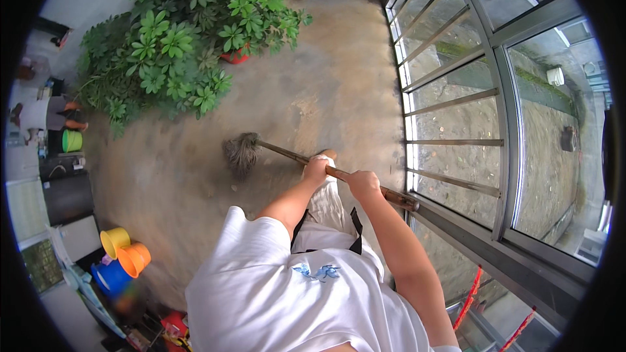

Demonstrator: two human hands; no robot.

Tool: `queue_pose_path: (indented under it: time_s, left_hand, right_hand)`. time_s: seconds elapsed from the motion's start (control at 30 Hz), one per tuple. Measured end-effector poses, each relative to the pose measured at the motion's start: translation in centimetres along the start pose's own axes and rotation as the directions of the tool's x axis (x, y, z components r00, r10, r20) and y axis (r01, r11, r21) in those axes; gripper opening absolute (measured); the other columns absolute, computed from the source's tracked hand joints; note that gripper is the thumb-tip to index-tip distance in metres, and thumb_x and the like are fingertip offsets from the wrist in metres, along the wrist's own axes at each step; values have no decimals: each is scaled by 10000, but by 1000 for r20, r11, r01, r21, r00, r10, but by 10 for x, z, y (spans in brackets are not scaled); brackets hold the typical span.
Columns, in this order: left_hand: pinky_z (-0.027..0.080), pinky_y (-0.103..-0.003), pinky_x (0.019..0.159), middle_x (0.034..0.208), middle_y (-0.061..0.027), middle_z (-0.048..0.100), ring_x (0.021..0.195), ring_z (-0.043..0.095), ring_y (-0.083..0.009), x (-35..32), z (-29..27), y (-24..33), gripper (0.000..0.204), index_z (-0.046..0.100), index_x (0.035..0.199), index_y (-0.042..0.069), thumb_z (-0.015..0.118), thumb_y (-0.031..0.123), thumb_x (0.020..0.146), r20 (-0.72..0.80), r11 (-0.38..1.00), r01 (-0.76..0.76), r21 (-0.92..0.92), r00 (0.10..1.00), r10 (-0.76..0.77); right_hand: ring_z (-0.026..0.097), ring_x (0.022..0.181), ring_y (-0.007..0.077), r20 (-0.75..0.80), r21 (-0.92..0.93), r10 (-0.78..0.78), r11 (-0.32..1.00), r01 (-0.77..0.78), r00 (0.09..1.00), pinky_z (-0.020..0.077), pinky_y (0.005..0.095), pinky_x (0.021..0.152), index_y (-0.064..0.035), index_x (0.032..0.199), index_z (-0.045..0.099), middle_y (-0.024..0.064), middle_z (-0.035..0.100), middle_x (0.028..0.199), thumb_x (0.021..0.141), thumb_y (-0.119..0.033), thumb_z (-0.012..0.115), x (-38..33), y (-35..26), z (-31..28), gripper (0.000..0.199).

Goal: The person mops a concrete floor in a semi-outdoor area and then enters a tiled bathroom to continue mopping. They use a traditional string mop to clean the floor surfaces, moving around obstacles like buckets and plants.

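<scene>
A mop (242, 152) with a grey string head rests on the concrete floor ahead of me, left of centre. Its brown wooden handle slants from the head down to the right, past my body. My left hand (317, 168) is closed round the handle at the middle, nearer the mop head. Farther up the handle, my right hand (364, 184) grips it too, and the thick handle end sticks out beyond toward the window. Both arms reach forward and the fingers are wrapped round the wood.
Large leafy plants (156, 45) with a red pot (236, 56) stand at the far left. A barred window (450, 114) runs along the right. Yellow (115, 242), orange (134, 259) and blue buckets cluster at the lower left. Another person (65, 115) is at the left edge, near a green bucket (72, 141).
</scene>
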State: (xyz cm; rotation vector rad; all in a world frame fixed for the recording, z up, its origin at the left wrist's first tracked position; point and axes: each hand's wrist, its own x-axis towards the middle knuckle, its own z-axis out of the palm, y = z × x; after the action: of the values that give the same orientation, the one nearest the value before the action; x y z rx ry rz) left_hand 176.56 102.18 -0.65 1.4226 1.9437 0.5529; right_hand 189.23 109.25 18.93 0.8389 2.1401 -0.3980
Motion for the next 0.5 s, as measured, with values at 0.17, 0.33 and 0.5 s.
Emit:
queue_pose_path:
  time_s: [0.17, 0.33, 0.5]
  left_hand:
    - [459, -409, 713, 862, -92, 561, 880, 524, -304, 85, -18, 17, 100, 580, 683, 115, 663, 141, 633, 121, 995, -90, 49, 989, 83]
    - [434, -401, 714, 819, -94, 557, 857, 512, -306, 149, -20, 43, 58, 562, 669, 116, 617, 110, 653, 210, 976, -203, 77, 961, 183]
    - [458, -345, 738, 897, -46, 554, 942, 506, -248, 187, 1, 60, 72, 585, 728, 152, 594, 96, 684, 352, 932, -312, 187, 907, 233]
  right_hand:
    - [658, 733, 179, -11, 21, 91, 996, -91, 996, 511, 274, 576, -485, 1313, 253, 21, 655, 855, 837, -85, 512, 28, 41, -54, 674]
    - [660, 748, 190, 61, 125, 228, 964, -234, 972, 519, 293, 584, -430, 1316, 302, 26, 658, 861, 829, -77, 505, 55, 82, -56, 635]
    - [653, 765, 235, 84, 366, 302, 877, -311, 950, 520, 341, 613, -449, 1339, 247, 81, 646, 887, 829, -32, 448, 45, 104, -57, 689]
